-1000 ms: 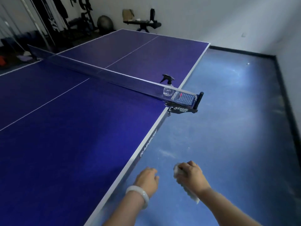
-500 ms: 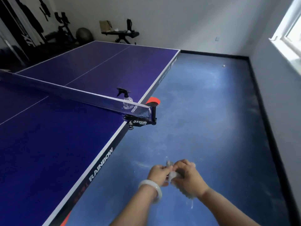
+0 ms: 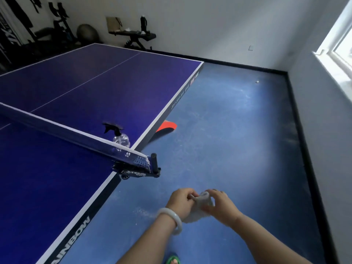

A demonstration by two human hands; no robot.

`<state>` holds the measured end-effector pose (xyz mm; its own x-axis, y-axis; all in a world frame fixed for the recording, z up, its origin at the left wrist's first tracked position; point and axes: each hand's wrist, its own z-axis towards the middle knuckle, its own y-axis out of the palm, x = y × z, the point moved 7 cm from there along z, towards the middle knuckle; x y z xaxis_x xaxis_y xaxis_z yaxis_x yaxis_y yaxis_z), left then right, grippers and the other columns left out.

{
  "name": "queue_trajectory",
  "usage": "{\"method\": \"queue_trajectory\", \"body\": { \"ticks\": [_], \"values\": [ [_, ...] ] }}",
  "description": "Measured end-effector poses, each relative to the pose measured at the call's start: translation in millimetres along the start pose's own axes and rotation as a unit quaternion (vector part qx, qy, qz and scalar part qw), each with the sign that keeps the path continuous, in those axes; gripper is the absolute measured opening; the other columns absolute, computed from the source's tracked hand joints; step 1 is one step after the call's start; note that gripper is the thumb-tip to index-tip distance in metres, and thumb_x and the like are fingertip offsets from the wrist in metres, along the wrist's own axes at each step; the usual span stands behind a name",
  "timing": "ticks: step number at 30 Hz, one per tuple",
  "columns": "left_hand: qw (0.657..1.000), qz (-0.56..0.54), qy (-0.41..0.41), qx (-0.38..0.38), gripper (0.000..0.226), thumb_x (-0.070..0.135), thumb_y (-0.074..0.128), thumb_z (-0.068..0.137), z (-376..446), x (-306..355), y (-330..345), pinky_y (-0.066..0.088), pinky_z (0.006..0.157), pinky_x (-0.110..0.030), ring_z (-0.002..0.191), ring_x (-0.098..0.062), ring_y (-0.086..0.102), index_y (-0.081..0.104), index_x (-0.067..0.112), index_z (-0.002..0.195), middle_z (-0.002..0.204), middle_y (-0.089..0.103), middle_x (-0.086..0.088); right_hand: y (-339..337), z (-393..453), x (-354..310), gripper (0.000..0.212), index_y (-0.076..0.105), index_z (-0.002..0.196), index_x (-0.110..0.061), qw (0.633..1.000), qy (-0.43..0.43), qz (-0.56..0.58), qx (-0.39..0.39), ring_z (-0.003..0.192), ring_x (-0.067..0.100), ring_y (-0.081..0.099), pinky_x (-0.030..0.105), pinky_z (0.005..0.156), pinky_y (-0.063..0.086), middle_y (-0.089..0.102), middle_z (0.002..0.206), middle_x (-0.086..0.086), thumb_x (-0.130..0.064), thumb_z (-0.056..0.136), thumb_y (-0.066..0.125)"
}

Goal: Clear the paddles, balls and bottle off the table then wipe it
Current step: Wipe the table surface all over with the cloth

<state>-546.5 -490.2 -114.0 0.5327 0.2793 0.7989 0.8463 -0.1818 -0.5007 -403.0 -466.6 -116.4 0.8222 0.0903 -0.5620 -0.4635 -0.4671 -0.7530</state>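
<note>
Left hand (image 3: 181, 201) and right hand (image 3: 221, 206) both pinching a grey cloth (image 3: 202, 203) at lower centre, spray bottle (image 3: 119, 137) on the blue tabletop (image 3: 57, 187) behind the net (image 3: 62, 130)

You face white walls (image 3: 209, 20), a scuffed blue floor (image 3: 228, 140), a bright window (image 3: 341, 46) on your right.

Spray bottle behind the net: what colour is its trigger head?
Black, on a clear spray bottle standing near the table edge; the head view shows it.
</note>
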Motion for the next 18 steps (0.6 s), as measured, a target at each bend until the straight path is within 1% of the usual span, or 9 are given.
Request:
{"method": "queue_trajectory", "body": {
  "ticks": [2, 4, 6, 9, 11, 12, 14, 16, 18],
  "values": [
    [1.0, 0.007, 0.004, 0.004, 0.011, 0.015, 0.062, 0.089, 29, 11, -9, 0.043, 0.063, -0.011, 0.075, -0.009, 0.057, 0.071, 0.018, 0.093, 0.092, 0.073, -0.006, -19, 30, 2, 0.027, 0.068, 0.106, -0.007, 0.999, 0.006, 0.03, 0.01, 0.091, 0.019, 0.059, 0.028, 0.076, 0.044, 0.065, 0.098, 0.003, -0.024, 0.085, 0.07],
    [1.0, 0.016, 0.003, 0.004, 0.011, 0.017, 0.064, 0.088, 54, 18, -18, 0.046, 0.07, -0.017, 0.078, -0.01, 0.057, 0.07, 0.018, 0.096, 0.095, 0.072, -0.006, -34, 56, 4, 0.02, 0.066, 0.094, -0.001, 0.997, 0.01, 0.082, 0.004, 0.073, 0.014, 0.049, 0.027, 0.062, 0.038, 0.059, 0.079, 0.002, -0.017, 0.084, 0.07],
    [1.0, 0.027, -0.009, 0.009, 0.011, 0.018, 0.066, 0.086, 74, 19, -26, 0.048, 0.074, -0.023, 0.079, -0.01, 0.058, 0.069, 0.016, 0.096, 0.093, 0.072, -0.004, -44, 82, 8, 0.014, 0.063, 0.092, 0.003, 0.995, 0.008, 0.103, 0.004, 0.069, 0.012, 0.044, 0.025, 0.058, 0.037, 0.056, 0.075, 0.003, -0.008, 0.083, 0.067],
    [0.999, 0.017, -0.023, 0.046, 0.008, 0.016, 0.065, 0.085, 101, 18, -38, 0.048, 0.069, -0.022, 0.075, -0.008, 0.058, 0.069, 0.019, 0.091, 0.085, 0.07, 0.001, -53, 116, 8, 0.009, 0.061, 0.087, 0.004, 0.989, -0.003, 0.147, -0.013, 0.058, 0.002, 0.043, 0.015, 0.048, 0.035, 0.054, 0.07, 0.0, -0.002, 0.082, 0.065],
    [0.997, -0.003, -0.031, 0.077, 0.009, 0.014, 0.064, 0.084, 120, 20, -43, 0.046, 0.065, -0.02, 0.072, -0.007, 0.056, 0.068, 0.022, 0.082, 0.077, 0.066, 0.006, -56, 141, 7, 0.009, 0.061, 0.075, -0.008, 0.982, -0.002, 0.186, -0.042, 0.055, 0.003, 0.044, 0.016, 0.045, 0.035, 0.054, 0.063, -0.006, -0.007, 0.077, 0.069],
    [0.995, -0.012, -0.033, 0.093, 0.013, 0.012, 0.064, 0.084, 131, 21, -45, 0.045, 0.064, -0.019, 0.07, -0.007, 0.055, 0.067, 0.024, 0.078, 0.074, 0.064, 0.008, -58, 155, 5, 0.01, 0.062, 0.07, -0.017, 0.979, -0.003, 0.195, -0.059, 0.057, 0.006, 0.048, 0.018, 0.046, 0.036, 0.056, 0.06, -0.01, -0.016, 0.072, 0.071],
    [0.992, -0.022, -0.042, 0.121, 0.017, 0.011, 0.065, 0.083, 151, 24, -50, 0.042, 0.06, -0.016, 0.068, -0.006, 0.054, 0.065, 0.027, 0.075, 0.069, 0.062, 0.009, -60, 183, 3, 0.006, 0.066, 0.065, -0.025, 0.976, -0.008, 0.186, -0.109, 0.063, 0.006, 0.055, 0.021, 0.052, 0.042, 0.062, 0.062, -0.012, -0.026, 0.069, 0.071],
    [0.986, -0.034, -0.059, 0.152, 0.011, 0.015, 0.068, 0.082, 172, 27, -56, 0.043, 0.059, -0.017, 0.066, -0.006, 0.054, 0.067, 0.025, 0.077, 0.07, 0.064, 0.007, -66, 215, 3, 0.018, 0.066, 0.066, -0.028, 0.981, -0.041, 0.129, -0.142, 0.068, -0.001, 0.058, 0.018, 0.061, 0.047, 0.064, 0.064, -0.015, -0.014, 0.078, 0.071],
    [0.979, -0.054, -0.079, 0.179, 0.002, 0.02, 0.071, 0.083, 189, 28, -61, 0.042, 0.058, -0.015, 0.065, -0.006, 0.054, 0.069, 0.02, 0.082, 0.073, 0.065, 0.005, -78, 245, 2, 0.026, 0.065, 0.066, -0.032, 0.982, -0.079, 0.077, -0.15, 0.064, -0.01, 0.058, 0.013, 0.061, 0.047, 0.065, 0.062, -0.017, -0.011, 0.081, 0.069]
  ]
}}
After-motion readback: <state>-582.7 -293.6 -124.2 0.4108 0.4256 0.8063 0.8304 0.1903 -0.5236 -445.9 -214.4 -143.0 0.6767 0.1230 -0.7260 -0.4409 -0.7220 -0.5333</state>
